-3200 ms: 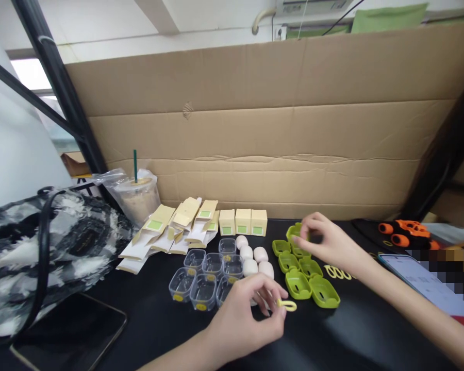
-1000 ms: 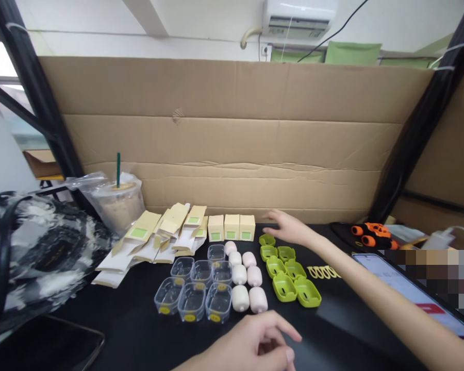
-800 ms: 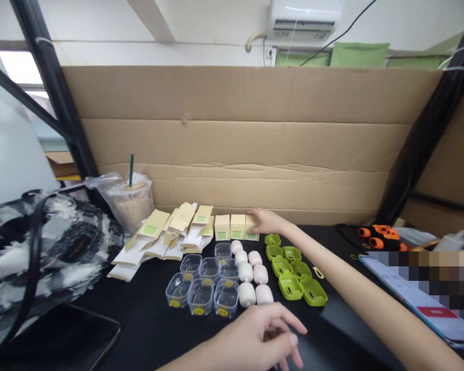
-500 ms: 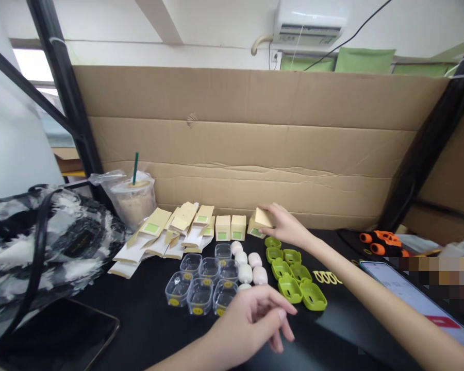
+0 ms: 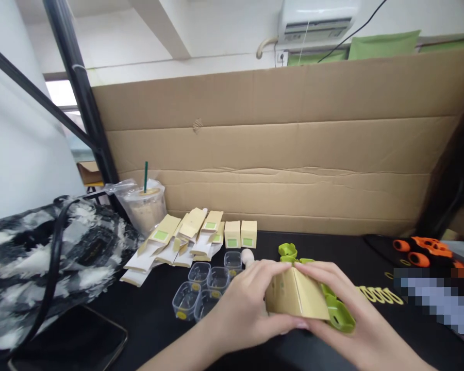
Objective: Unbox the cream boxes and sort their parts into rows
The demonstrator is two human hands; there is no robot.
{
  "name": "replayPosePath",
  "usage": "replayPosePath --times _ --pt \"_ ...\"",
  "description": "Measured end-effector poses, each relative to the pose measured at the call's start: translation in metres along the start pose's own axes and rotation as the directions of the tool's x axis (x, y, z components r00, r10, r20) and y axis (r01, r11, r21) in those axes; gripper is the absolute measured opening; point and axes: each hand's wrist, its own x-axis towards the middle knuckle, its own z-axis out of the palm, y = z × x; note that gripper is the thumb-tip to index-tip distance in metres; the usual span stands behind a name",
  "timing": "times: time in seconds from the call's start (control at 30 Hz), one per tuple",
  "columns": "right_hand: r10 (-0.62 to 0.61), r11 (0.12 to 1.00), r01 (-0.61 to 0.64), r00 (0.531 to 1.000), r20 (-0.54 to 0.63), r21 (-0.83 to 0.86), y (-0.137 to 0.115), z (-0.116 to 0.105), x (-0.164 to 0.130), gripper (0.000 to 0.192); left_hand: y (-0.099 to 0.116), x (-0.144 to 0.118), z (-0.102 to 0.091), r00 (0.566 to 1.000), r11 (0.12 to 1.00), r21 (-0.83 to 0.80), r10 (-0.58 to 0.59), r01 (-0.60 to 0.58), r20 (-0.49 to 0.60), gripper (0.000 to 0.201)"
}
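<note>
Both hands hold one box over the table's near edge.

The left hand (image 5: 244, 305) curls around the box (image 5: 296, 298) from the left, thumb beneath, fingers on top. The right hand (image 5: 346, 309) cups its right end, fingers curved over it. Green cases (image 5: 339, 315) lie just behind the box; clear cups (image 5: 199, 290) sit left.

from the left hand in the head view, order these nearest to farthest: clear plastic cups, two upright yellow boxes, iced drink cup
1. clear plastic cups, just left of the left hand
2. two upright yellow boxes, behind it
3. iced drink cup, far back left
</note>
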Motion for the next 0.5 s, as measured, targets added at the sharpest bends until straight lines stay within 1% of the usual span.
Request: replayPosePath --times 0.1,0.2,0.27,0.33,0.4,0.43,0.5 --pt "-0.031 0.997 0.034 0.999 0.043 -0.063 0.000 0.002 -0.002 0.057 -0.001 -0.005 -0.003 0.995 0.990 0.099 0.099 -0.097 -0.019 0.056" --pt "-0.058 0.992 0.063 0.997 0.053 -0.111 0.001 -0.001 -0.003 0.055 -0.001 -0.006 -0.007 0.981 0.953 0.241 0.192 -0.183 -0.015 0.049" --pt "-0.067 0.988 0.067 0.998 0.002 -0.140 0.003 -0.003 -0.003 0.053 -0.002 -0.006 -0.007 0.978 0.934 0.304 0.207 -0.188 -0.030 0.049" --pt "-0.068 0.988 0.054 0.994 -0.091 -0.144 0.005 -0.004 -0.004 0.050 -0.004 -0.007 -0.007 0.981 0.935 0.325 0.178 -0.144 -0.077 0.053" --pt "-0.096 0.988 0.073 0.981 -0.168 -0.135 0.004 -0.007 -0.004 0.050 -0.006 -0.007 -0.006 0.975 0.932 0.340 0.177 -0.124 -0.130 0.056" --pt "-0.126 0.985 0.103 0.976 -0.177 -0.137 0.003 -0.009 -0.003 0.049 -0.008 -0.007 -0.006 0.969 0.923 0.362 0.197 -0.133 -0.146 0.057" --pt "-0.211 0.972 0.193 0.967 -0.140 -0.135 -0.002 -0.012 -0.002 0.041 -0.010 -0.006 -0.007 0.956 0.888 0.432 0.248 -0.158 -0.160 0.059"
